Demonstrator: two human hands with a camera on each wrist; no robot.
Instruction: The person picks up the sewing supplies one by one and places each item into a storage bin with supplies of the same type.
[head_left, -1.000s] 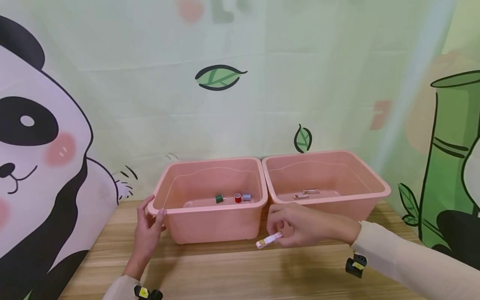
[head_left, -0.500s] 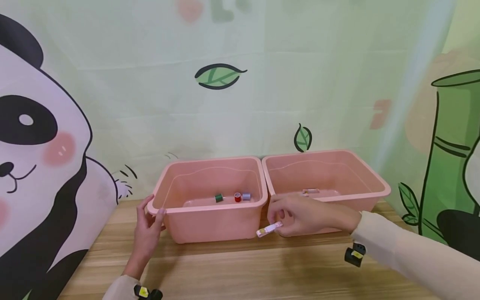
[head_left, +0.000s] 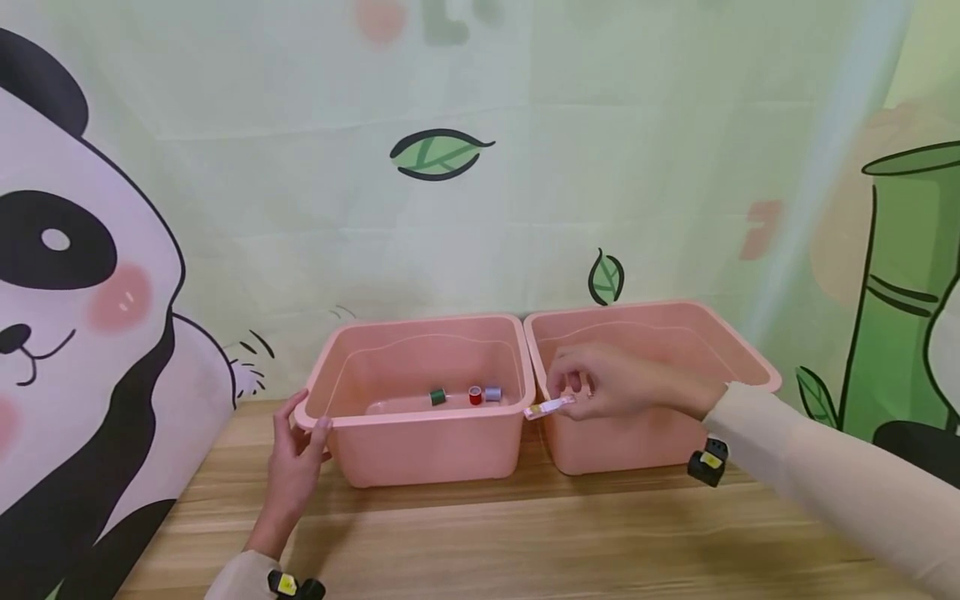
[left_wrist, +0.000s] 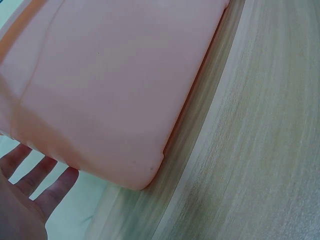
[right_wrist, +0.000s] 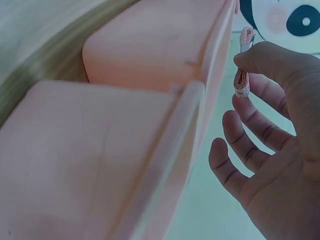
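My right hand (head_left: 611, 383) pinches a small folded tape measure (head_left: 549, 407) between thumb and fingers, above the front rim of the right pink plastic bin (head_left: 622, 442). Its stacked, printed layers show in the right wrist view, where the tape measure (right_wrist: 242, 86) sits under my thumb. My left hand (head_left: 295, 467) grips the front left corner of the left pink plastic bin (head_left: 427, 454), thumb on the rim. Inside that bin lie a green thread spool (head_left: 437, 397), a red spool (head_left: 476, 396) and a light blue spool (head_left: 492, 393). My right hand hides most of the right bin's floor.
Both bins stand side by side on a wood-grain table (head_left: 450, 542), their rims nearly touching. A cloth backdrop (head_left: 300, 183) with panda, leaf and bamboo prints hangs close behind them.
My right hand has risen with the tape measure from in front of the right bin to its rim, covering the small items seen inside earlier. My left hand stays put.
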